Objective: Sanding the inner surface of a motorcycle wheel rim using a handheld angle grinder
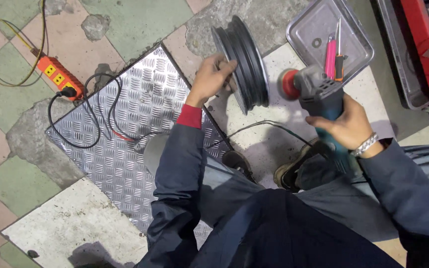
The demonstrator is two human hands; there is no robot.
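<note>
A dark metal wheel rim (pixel 247 62) stands on edge on the floor. My left hand (pixel 210 77) grips its near side and holds it upright. My right hand (pixel 346 126) is wrapped around the teal body of an angle grinder (pixel 319 94). The grinder's red disc (pixel 288 84) faces the rim and sits just to its right, a small gap apart. A cable (pixel 269 126) runs from the grinder across the floor towards my feet.
A clear plastic tray (pixel 358 34) with a pink and an orange hand tool lies behind the grinder. An orange power strip (pixel 58 74) with black and yellow cords sits at the left. A checkered metal plate (pixel 125 144) covers the floor by my left arm. Red equipment stands at the far right.
</note>
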